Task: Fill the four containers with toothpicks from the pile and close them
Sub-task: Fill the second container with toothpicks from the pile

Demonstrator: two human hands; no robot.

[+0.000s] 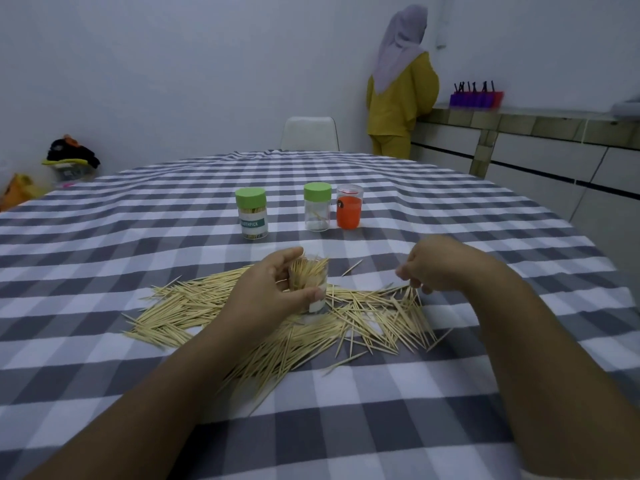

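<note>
The left hand (pixel 266 289) grips an open clear container (pixel 310 285), thumb on its near side and fingers curled round its far side. The container stands upright in the middle of the toothpick pile (pixel 284 327) and is packed with toothpicks that splay above its rim; it carries no lid.

The right hand (pixel 440 265) hovers over the right part of the pile, fingers curled downward, the fingertips (pixel 412 280) pinching a few toothpicks whose lower ends touch the pile.

Beyond the fingers of both hands stand three closed containers. The labelled container (pixel 254 216), beyond the left fingers, has a green lid and a band reading "OTHPICK" (first letter turned out of view); toothpicks show inside. The clear container (pixel 317 211), also green-lidded, holds only a few toothpicks. Just beside it, to its right, is the orange container (pixel 349 211) with a clear lid and a small dark sticker, not readable.

All rest on a grey-and-white checked tablecloth (pixel 104 237).

A person (pixel 401 98) in yellow stands at a counter (pixel 519 123) in the background.
</note>
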